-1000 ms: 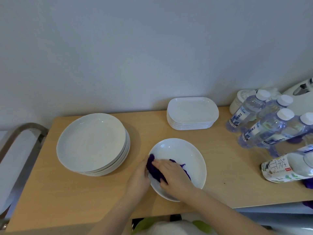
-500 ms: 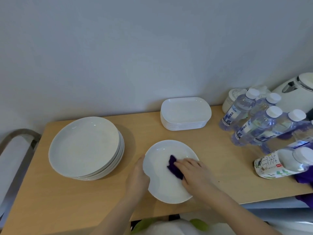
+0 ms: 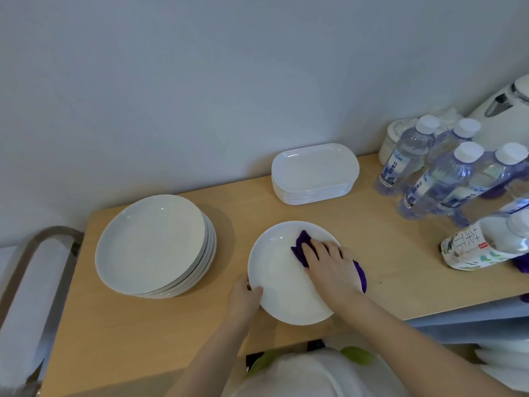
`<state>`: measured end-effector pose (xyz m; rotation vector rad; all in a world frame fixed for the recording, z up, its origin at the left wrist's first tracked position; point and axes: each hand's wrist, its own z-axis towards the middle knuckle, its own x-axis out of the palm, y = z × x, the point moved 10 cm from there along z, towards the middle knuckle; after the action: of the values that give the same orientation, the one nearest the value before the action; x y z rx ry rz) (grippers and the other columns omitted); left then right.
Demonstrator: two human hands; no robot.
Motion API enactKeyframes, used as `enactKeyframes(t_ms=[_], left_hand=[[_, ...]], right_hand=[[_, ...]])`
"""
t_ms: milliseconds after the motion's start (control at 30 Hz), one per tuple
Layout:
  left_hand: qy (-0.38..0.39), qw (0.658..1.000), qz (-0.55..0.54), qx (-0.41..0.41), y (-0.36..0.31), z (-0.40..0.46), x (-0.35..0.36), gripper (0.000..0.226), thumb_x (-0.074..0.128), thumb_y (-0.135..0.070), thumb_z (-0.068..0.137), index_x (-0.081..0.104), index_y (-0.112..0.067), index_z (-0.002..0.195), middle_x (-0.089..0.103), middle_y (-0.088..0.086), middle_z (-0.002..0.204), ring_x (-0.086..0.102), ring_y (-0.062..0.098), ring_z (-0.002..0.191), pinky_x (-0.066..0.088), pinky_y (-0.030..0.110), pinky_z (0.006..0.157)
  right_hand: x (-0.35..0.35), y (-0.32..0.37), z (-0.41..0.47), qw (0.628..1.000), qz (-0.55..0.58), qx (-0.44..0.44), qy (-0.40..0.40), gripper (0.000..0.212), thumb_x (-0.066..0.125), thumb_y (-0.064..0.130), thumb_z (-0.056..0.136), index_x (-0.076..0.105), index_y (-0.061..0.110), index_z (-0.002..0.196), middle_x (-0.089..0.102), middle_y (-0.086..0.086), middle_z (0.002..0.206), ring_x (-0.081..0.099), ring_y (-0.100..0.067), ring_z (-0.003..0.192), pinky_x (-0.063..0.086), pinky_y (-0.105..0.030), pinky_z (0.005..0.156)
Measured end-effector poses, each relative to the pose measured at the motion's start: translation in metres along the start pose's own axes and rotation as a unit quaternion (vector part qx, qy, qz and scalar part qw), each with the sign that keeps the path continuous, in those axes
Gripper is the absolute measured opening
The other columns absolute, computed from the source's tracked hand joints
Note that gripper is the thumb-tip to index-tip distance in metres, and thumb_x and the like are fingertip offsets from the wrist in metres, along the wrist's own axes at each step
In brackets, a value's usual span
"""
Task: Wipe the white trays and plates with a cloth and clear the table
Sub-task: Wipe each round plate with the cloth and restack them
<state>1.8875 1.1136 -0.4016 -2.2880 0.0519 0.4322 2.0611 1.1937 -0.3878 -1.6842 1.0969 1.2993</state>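
The single white plate (image 3: 282, 282) lay flat on the wooden table (image 3: 137, 339), close to its near edge, between the two stacks. It was round, shallow and glossy, probably glazed ceramic, so it could slide easily under a rubbing cloth. This seemed to be the reason for the left hand (image 3: 244, 299): its grip was closed on the near-left rim, thumb on top of the edge, to keep the plate from turning or moving. The right hand (image 3: 329, 265) pressed the purple cloth (image 3: 300, 247) onto the right part of the plate with its fingers stretched flat, not closed around the cloth. The cloth looked soft and crumpled; one end came out past the fingertips, another hung over the right rim of the plate.

To the left stood a stack of round plates (image 3: 154, 245), wider and of the same smooth white. Behind, near the wall, stood a stack of trays (image 3: 315, 173), rectangular with rounded corners, neatly nested. Most likely both stacks were kept apart to leave a free place for wiping. At the right, well apart from the plate, clear plastic water bottles (image 3: 435, 181) with white caps stood together, and one labelled bottle (image 3: 483, 247) lay on its side
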Motion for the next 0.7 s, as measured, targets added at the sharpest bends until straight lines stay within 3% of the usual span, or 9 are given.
enactKeyframes(t_ms=[133,333,533,600,700], left_hand=[[0.011,0.998,-0.055,-0.011,0.002,-0.005,0.0,0.032,0.052,0.002,0.085,0.053,-0.014,0.112,0.057,0.001,0.102,0.059,0.025,0.095,0.057,0.041,0.076],[0.014,0.995,-0.095,0.005,-0.011,-0.013,-0.007,0.035,0.053,0.006,0.085,0.053,-0.015,0.113,0.06,0.009,0.108,0.064,0.027,0.09,0.055,0.027,0.053],[-0.025,0.992,-0.093,0.078,-0.043,-0.023,-0.036,0.03,0.056,0.006,0.084,0.062,-0.019,0.098,0.068,0.007,0.094,0.069,0.022,0.076,0.055,0.025,0.051],[-0.043,0.99,-0.085,0.104,-0.054,-0.026,-0.049,0.026,0.057,0.004,0.085,0.064,-0.016,0.101,0.068,0.006,0.094,0.068,0.021,0.079,0.055,0.024,0.051],[-0.063,0.984,-0.102,0.13,-0.068,-0.027,-0.066,0.028,0.056,0.006,0.084,0.067,-0.019,0.089,0.069,0.006,0.09,0.067,0.022,0.08,0.054,0.023,0.051]], right_hand=[[-0.002,-0.004,0.001,1.0,-0.023,0.004,0.021,0.072,0.062,0.019,0.081,0.026,0.015,0.143,0.04,-0.008,0.14,0.038,-0.032,0.125,0.033,-0.045,0.099],[-0.022,-0.023,0.005,0.998,-0.019,0.052,-0.005,0.061,0.061,0.01,0.081,0.036,0.018,0.136,0.038,-0.006,0.143,0.04,-0.036,0.121,0.034,-0.045,0.096],[-0.044,-0.052,0.004,0.979,0.101,0.16,-0.072,0.045,0.043,0.022,0.096,0.034,0.024,0.14,0.041,0.001,0.141,0.043,-0.028,0.12,0.036,-0.04,0.095],[-0.043,-0.063,0.004,0.966,0.157,0.192,-0.071,0.042,0.042,0.025,0.097,0.034,0.022,0.138,0.041,0.0,0.14,0.042,-0.028,0.119,0.038,-0.04,0.094],[-0.035,-0.074,0.001,0.954,0.21,0.209,-0.041,0.041,0.044,0.026,0.097,0.034,0.019,0.137,0.041,-0.002,0.139,0.041,-0.028,0.12,0.037,-0.041,0.096]])
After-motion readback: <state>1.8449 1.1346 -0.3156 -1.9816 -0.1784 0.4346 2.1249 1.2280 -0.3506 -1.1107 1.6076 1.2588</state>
